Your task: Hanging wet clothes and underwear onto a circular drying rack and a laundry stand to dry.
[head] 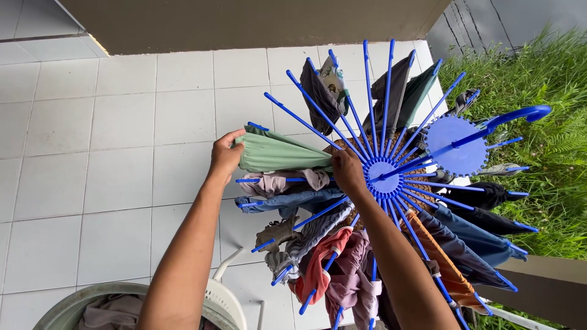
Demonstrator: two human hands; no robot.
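laundry basket sits low left w/ damp clothes. left hand pinches the outer end of a green cloth, pulling it taut along a blue arm so it hangs flat. right hand clenches the cloth's inner end near the hub of the blue radial drying rack, w/ other garments draped round.

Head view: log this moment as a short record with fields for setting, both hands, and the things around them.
Setting: white tiled floor beside grass
Rack: blue drying rack with spokes fanned out, clothes draped on many
Left hand: grips the outer end of a green cloth
Right hand: on the same cloth near the hub
Below: laundry basket with clothes inside
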